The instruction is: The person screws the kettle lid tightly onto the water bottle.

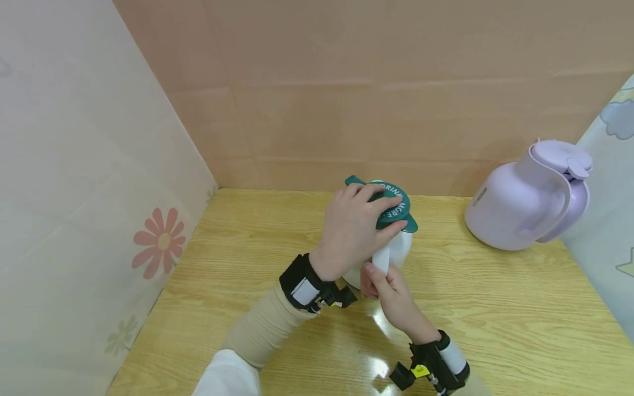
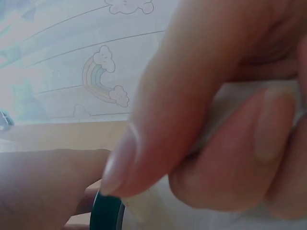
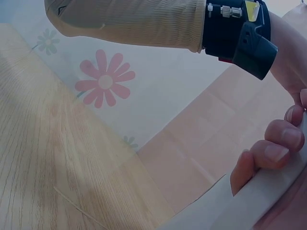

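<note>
Both hands are on the white round-bodied jug, which stands on the light wooden table near its far edge, close to the peach-coloured back wall. The left hand lies over the top, fingers spread and curled down across the dark green round lid with white lettering, thumb pressing at the lid's near rim. In the left wrist view the fingers fill nearly everything, very close and blurred, with a sliver of the green lid's edge below them. The right hand comes in from the near side and wraps round the jug's white handle, thumb on top; the right wrist view shows the fingertips curled over the white handle. So the hands are close together, one clamped on the lid, the other on the handle. Each wrist wears a black strap with a small camera, the left and the right. Well apart to the right stands a lilac plastic thermos jug with a large handle, its lid down. On the left is a pale panel printed with a pink flower.
</note>
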